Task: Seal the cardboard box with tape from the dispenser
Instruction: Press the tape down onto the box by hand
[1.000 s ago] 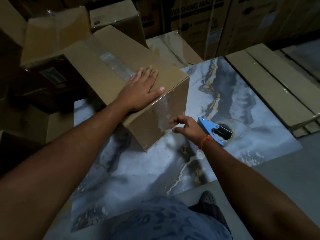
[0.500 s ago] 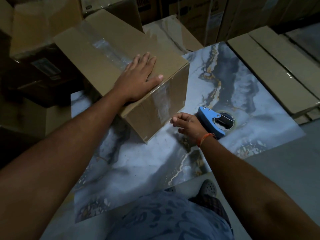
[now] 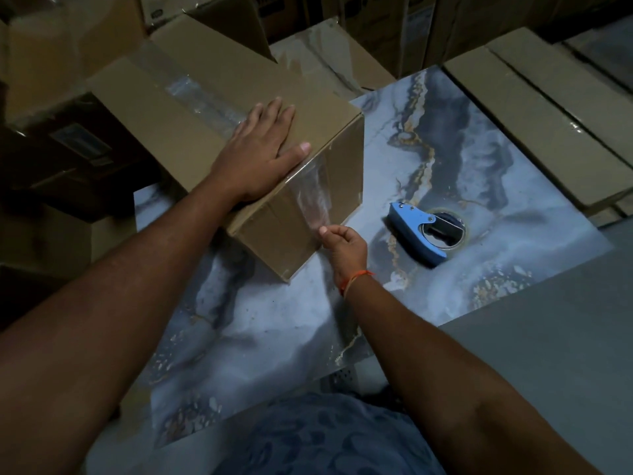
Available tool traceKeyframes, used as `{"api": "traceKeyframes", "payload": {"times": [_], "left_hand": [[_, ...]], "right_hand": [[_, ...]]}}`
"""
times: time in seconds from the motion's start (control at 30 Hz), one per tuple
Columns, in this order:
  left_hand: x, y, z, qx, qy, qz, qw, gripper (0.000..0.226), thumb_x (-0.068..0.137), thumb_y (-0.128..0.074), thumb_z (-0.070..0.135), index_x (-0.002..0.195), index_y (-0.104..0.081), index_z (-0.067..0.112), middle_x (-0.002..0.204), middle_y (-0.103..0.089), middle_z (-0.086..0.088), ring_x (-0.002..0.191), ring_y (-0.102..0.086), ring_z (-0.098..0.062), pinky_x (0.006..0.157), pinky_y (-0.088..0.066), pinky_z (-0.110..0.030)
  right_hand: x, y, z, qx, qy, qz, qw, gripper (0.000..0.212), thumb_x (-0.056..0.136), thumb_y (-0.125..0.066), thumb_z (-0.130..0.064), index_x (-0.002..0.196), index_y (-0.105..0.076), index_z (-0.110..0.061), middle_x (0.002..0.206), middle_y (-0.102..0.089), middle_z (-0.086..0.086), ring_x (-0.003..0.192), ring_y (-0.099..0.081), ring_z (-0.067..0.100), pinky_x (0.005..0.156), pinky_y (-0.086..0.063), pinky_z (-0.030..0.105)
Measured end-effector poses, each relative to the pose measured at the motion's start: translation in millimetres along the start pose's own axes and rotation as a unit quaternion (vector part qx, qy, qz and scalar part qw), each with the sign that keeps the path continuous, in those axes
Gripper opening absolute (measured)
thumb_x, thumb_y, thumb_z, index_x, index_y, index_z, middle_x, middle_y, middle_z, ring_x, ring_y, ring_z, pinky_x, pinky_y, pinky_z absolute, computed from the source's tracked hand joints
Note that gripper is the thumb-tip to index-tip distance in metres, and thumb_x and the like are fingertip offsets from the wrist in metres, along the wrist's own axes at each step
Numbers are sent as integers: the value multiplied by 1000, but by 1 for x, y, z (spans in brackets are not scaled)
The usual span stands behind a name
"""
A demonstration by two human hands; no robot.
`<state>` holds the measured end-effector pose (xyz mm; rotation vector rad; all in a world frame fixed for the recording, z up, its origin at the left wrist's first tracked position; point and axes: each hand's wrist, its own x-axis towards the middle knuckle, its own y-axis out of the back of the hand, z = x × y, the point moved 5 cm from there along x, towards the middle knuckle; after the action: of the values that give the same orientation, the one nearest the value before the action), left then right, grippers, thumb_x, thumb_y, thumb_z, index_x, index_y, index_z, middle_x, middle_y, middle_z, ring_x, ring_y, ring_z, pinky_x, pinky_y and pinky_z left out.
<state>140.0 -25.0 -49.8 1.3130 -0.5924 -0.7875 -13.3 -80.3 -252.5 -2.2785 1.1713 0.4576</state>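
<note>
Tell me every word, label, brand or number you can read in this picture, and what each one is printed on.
Nothing can be read with confidence.
Stacked cartons at the back: dark print, cropped and too blurred to read.
Label on the dark box at left: too dim and small to read.
Cardboard box being taped: no print visible, only clear tape.
Blue tape dispenser: no legible marking.

Your right hand (image 3: 344, 250) has its fingers against the side of the cardboard box (image 3: 219, 132), so that way is blocked. Off to the right of those fingers lies the blue tape dispenser (image 3: 419, 234). Below them, the marble sheet (image 3: 274, 330) is bare.
</note>
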Motion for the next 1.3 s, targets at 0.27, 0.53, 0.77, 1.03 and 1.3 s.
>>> {"api": "traceKeyframes", "payload": {"times": [0.27, 0.53, 0.77, 1.03, 1.3], "left_hand": [[0, 1, 1, -9, -5, 0, 1000, 84, 94, -21, 72, 164, -9, 28, 174, 0, 0, 160, 2, -25, 125, -3, -49], [0, 1, 1, -5, -8, 1, 1000, 80, 97, -24, 69, 164, -9, 27, 174, -1, -1, 160, 3, -25, 125, -3, -50], [3, -4, -2, 0, -10, 0, 1000, 80, 98, -22, 69, 164, -8, 27, 174, 0, 0, 160, 3, -25, 125, -4, -50], [2, -3, -1, -2, -13, 0, 1000, 81, 97, -20, 70, 164, -7, 27, 174, 1, -1, 160, 4, -26, 126, -3, -50], [0, -1, -1, -13, -10, -1, 1000, 78, 99, -24, 67, 164, -7, 27, 174, 1, 0, 160, 5, -26, 126, -2, -49]], "right_hand": [[-81, -16, -41, -269, 317, 109, 903, 53, 98, -51, -28, 148, -41, -14, 152, -46, 6, 141, -41, 18, 115, -31, 29], [-110, -72, -70, -300, 433, -28, 849, 76, 102, -22, -52, 157, -10, 0, 168, 1, 15, 157, 1, 23, 125, -10, 41], [-69, -72, -13, -278, 311, -30, 908, 84, 100, -16, -60, 157, 4, -1, 167, 11, 14, 156, 11, 20, 127, -1, 40], [-52, -58, 9, -268, 184, -88, 942, 74, 105, -28, -42, 155, 16, -10, 166, 21, 3, 154, 17, 15, 127, 3, 38], [-95, -79, -53, -315, 345, -65, 882, 84, 100, -30, -53, 157, 3, -1, 167, 12, 16, 156, 12, 22, 126, 4, 30]]}}
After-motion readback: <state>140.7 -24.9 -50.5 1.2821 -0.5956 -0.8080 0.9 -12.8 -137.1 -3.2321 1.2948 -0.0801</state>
